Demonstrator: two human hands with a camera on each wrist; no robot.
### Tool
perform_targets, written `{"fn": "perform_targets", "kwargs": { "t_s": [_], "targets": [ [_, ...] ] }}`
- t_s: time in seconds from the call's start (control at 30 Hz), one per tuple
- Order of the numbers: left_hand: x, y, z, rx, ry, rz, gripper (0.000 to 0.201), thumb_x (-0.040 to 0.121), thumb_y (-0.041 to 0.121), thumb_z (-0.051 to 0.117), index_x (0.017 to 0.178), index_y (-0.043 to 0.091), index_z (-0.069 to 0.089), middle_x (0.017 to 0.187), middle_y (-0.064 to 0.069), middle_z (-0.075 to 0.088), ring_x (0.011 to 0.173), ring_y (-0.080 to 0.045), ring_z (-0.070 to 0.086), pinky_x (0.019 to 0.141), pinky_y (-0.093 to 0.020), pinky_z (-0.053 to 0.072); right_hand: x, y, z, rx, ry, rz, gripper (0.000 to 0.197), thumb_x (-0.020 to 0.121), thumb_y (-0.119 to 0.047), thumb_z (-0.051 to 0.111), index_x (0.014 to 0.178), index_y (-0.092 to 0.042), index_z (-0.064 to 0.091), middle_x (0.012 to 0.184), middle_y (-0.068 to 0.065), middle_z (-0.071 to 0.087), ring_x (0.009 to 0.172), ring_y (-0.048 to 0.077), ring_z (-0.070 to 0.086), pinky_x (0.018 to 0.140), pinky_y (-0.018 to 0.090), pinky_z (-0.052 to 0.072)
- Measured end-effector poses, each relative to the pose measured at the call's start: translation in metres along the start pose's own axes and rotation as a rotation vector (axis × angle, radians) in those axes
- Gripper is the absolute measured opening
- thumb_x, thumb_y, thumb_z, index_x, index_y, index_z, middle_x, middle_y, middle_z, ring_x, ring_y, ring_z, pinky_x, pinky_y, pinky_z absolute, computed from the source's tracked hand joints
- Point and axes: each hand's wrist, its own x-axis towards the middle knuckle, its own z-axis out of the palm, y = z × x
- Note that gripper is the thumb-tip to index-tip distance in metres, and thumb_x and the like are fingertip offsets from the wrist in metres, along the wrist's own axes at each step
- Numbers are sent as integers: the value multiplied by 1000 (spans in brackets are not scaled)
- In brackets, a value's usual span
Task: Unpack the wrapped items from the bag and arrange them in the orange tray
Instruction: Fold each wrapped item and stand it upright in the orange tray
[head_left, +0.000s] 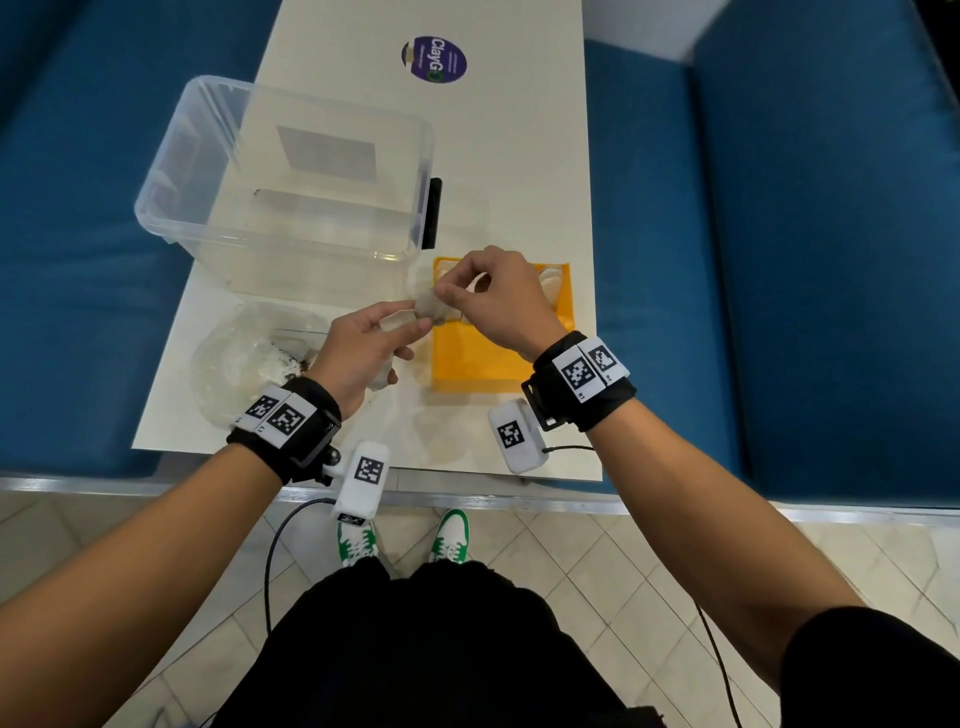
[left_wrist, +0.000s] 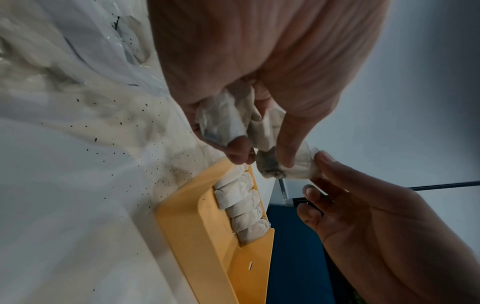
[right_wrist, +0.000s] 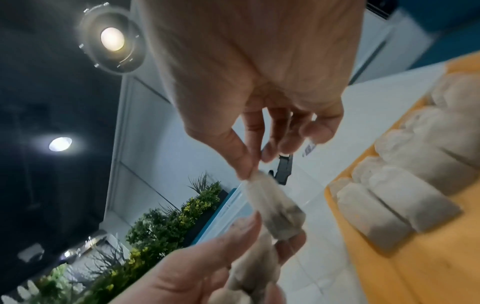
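Above the near-left edge of the orange tray (head_left: 483, 364), my left hand (head_left: 410, 325) grips a small bunch of white wrapped items (left_wrist: 223, 119). My right hand (head_left: 447, 293) pinches the end of one wrapped item (head_left: 428, 307) between thumb and forefinger, while the item's other end stays in the left hand's fingers. The right wrist view shows that pinched item (right_wrist: 275, 205) hanging from my right hand (right_wrist: 255, 164) above my left hand (right_wrist: 272, 234). A row of several wrapped items (left_wrist: 244, 205) lies along the tray's far end (right_wrist: 405, 191). The crumpled clear bag (head_left: 244, 358) lies left of the tray.
A large clear plastic bin (head_left: 291, 176) stands on the white table (head_left: 519, 156) behind the bag and tray, with a black object (head_left: 432, 213) at its right side. A purple sticker (head_left: 434, 60) sits farther back. Dark specks (left_wrist: 145, 127) dot the table. Blue cushions (head_left: 779, 260) flank it.
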Motion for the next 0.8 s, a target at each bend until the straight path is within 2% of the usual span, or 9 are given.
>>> {"fn": "perform_targets", "kwargs": {
  "t_s": [0.13,0.2,0.33,0.47,0.53,0.6,0.7,0.8],
  "targets": [
    [0,-2,-2,21,-29,5,36,85,28,85,120,21,77,109,-6,78,74,-13,60,52,-27,43,0,-1,-2,-30,-38,-13,9,90,-26,76,84,-19,74,86,-9,71,76,3,59,75,29,52],
    [0,-2,-1,32,-33,5,35,85,28,85,118,18,77,111,-8,79,74,-13,59,52,-27,42,1,2,-1,-11,-34,-8,7,93,-25,74,88,-20,73,86,-9,70,76,4,60,77,31,55],
    [0,-2,0,38,-8,3,20,85,28,85,104,22,80,100,-5,78,72,-13,59,50,-26,42,3,8,0,-47,-80,-29,14,90,-26,77,100,-17,75,86,-5,72,77,10,66,78,34,59],
    [1,-2,2,34,-9,-10,24,85,25,85,108,22,81,95,-3,76,71,-13,61,49,-26,42,4,11,-6,-67,-89,-74,7,93,-19,73,99,-14,77,82,-4,71,71,7,64,73,28,56],
    [1,-2,3,35,-15,0,23,84,22,86,106,20,81,96,-5,75,71,-13,61,49,-26,42,5,12,-8,-76,-98,-62,11,92,-17,75,102,-15,76,82,-2,72,72,10,67,75,31,58],
    [1,-2,4,33,-10,3,21,85,22,86,105,21,81,97,-5,75,72,-13,62,49,-26,43,7,13,-12,-91,-70,-58,9,89,-19,78,97,-14,77,82,-4,73,74,10,69,76,32,60],
    [2,-1,5,36,-3,-30,23,91,17,79,114,19,77,102,-4,73,73,-14,63,50,-25,46,10,14,-25,-124,-1,-68,7,90,-25,78,93,-18,78,82,-12,72,75,1,65,75,24,57],
    [5,0,4,-18,10,-121,29,97,1,61,125,9,69,102,-6,68,75,-17,62,51,-25,44,20,22,-43,-215,62,-59,10,94,-27,73,98,-19,79,88,-13,71,75,-2,59,71,16,47]
  ]
}}
